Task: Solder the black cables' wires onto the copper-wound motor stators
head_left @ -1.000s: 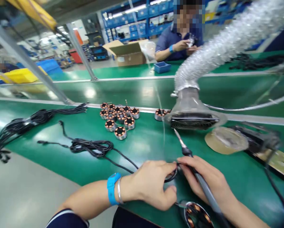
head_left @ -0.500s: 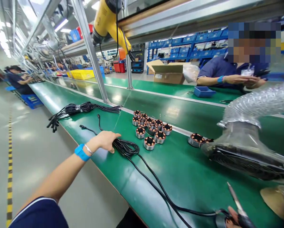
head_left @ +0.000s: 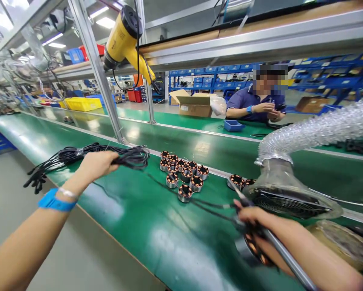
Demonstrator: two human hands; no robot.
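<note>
My left hand (head_left: 98, 165) is closed around a coiled black cable (head_left: 134, 157), held above the green bench. Its two leads run right toward a copper-wound motor stator (head_left: 247, 248), blurred by motion below my right hand (head_left: 256, 220). That hand is closed on a soldering iron (head_left: 286, 255), its tip pointing up and left, and on the stator as well. Several more stators (head_left: 185, 194) stand grouped on the bench between my hands. Behind my left hand lies a tied bundle of black cables (head_left: 68, 153).
A fume extractor (head_left: 286, 198) with a silver hose (head_left: 315, 125) stands at the right, with stators beside it. A yellow heat gun (head_left: 121, 38) hangs from the frame above. Across the bench sits a co-worker (head_left: 256, 99) near a blue tray (head_left: 233, 125) and a cardboard box (head_left: 195, 106).
My left hand has closed on the coiled cable and lifted it, moving left. My right hand has come up into view with the soldering iron and stator. The camera view has turned right.
</note>
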